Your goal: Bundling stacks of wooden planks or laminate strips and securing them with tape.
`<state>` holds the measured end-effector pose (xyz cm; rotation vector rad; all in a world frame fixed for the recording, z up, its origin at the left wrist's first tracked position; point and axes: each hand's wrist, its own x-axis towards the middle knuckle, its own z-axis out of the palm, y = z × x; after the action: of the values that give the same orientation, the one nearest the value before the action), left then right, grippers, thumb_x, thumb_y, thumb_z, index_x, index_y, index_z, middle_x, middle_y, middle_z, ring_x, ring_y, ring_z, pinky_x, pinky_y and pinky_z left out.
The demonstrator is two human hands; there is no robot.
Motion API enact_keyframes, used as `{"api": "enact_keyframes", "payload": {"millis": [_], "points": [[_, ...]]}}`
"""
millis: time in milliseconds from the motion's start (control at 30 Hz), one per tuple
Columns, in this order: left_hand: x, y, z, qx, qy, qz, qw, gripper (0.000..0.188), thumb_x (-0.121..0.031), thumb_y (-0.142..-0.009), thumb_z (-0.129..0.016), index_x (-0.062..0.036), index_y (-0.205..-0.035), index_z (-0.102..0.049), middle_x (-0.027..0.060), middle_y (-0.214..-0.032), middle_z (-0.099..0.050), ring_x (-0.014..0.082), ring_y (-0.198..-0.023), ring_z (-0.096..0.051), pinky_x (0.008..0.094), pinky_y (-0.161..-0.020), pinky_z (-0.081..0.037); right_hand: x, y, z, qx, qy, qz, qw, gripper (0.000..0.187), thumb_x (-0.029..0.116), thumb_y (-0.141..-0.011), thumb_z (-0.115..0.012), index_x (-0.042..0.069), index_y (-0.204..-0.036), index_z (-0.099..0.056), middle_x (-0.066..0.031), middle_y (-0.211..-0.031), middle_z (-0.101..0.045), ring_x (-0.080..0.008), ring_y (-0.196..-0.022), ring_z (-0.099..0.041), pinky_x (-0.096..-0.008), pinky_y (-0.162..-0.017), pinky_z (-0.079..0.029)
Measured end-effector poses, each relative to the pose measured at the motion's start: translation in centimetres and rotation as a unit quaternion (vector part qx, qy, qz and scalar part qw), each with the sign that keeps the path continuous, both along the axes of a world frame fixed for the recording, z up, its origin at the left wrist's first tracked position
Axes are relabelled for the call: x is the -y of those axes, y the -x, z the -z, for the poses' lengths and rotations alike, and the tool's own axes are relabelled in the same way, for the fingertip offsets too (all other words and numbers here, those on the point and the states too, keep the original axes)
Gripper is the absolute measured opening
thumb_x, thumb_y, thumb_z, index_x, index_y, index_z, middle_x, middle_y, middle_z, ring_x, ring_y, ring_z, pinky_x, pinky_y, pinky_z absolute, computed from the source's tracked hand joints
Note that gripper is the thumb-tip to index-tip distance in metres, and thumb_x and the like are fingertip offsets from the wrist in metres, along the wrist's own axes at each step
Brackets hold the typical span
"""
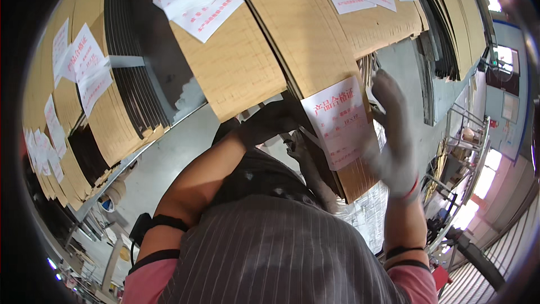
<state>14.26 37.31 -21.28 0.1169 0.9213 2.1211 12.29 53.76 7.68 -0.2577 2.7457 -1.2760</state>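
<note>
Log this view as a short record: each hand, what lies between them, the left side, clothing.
left hand: dark glove, at the cardboard bundle's left side; fingertips hidden
right hand: pale glove, fingers spread, at its right edge, blurred
between hands: bundle's near end, with white label
left side: brown stacks bearing white papers
clothing: striped apron, pink sleeves

Brown bundle [318, 50] between gloved hands [396, 160]

"What covers the long bundle [320, 50] at the centre?"
"Smooth, matt brown paper, by its look; its label [337, 126] is white paper."
"And the pale glove [400, 160], centre right?"
"Matt cloth, like the apron [270, 253] at the bottom centre."
</note>
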Motion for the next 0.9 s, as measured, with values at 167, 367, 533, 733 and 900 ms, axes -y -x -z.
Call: {"api": "enact_keyframes", "payload": {"millis": [167,367,533,733,900], "points": [[-1.1,1.1,1.0,-0.078,0.016,0.013,0.997,0.031,-0.026,-0.088,-0.063,-0.0050,-0.111,-0.063,0.0054,-0.108,-0.063,0.0153,-0.106,-0.058,0.0312,-0.093,-0.045,4.6,-1.7,0.4,-0.108,-0.263,-0.107,0.953,0.066,0.013,-0.070,-0.069,0.002,-0.130,-0.045,-0.0274,-0.137,-0.038,-0.0447,-0.116,-0.047,-0.0483,-0.095,-0.041],[10.6,-0.4,-6.3,-0.543,0.292,-0.011,0.787,0.031,-0.029,-0.085,-0.070,-0.0027,-0.100,-0.067,0.0079,-0.097,-0.064,0.0189,-0.088,-0.060,0.0329,-0.078,-0.048,5.6,-2.3,0.0,-0.142,-0.272,-0.102,0.946,0.065,0.009,-0.069,-0.065,0.005,-0.132,-0.045,-0.0250,-0.137,-0.039,-0.0442,-0.116,-0.046,-0.0479,-0.094,-0.041],[11.9,1.0,-26.5,-0.513,0.203,-0.086,0.830,0.027,-0.028,-0.080,-0.071,-0.0054,-0.070,-0.061,0.0040,-0.063,-0.052,0.0229,-0.063,-0.052,0.0364,-0.059,-0.038,4.9,-2.8,1.0,-0.182,-0.220,-0.025,0.958,0.044,0.021,-0.074,-0.070,0.004,-0.111,-0.056,-0.0199,-0.131,-0.046,-0.0338,-0.104,-0.051,-0.0409,-0.085,-0.044],[4.0,7.7,-28.2,-0.482,0.181,-0.006,0.857,0.028,-0.030,-0.089,-0.061,-0.0053,-0.077,-0.067,0.0111,-0.088,-0.065,0.0139,-0.077,-0.062,0.0274,-0.059,-0.048,1.8,-3.0,1.8,-0.074,0.089,0.048,0.992,0.041,0.037,-0.091,-0.056,-0.004,-0.092,-0.058,-0.0175,-0.102,-0.061,-0.0272,-0.093,-0.058,-0.0355,-0.082,-0.046],[1.0,8.6,-25.0,-0.750,0.252,-0.066,0.608,0.030,-0.046,-0.081,-0.065,-0.0169,-0.087,-0.073,0.0040,-0.098,-0.063,0.0199,-0.099,-0.058,0.0352,-0.084,-0.045,-7.4,-0.4,-1.5,0.109,0.137,0.055,0.983,0.035,0.030,-0.090,-0.059,-0.003,-0.102,-0.060,-0.0078,-0.092,-0.064,-0.0149,-0.083,-0.060,-0.0301,-0.087,-0.046]]}}
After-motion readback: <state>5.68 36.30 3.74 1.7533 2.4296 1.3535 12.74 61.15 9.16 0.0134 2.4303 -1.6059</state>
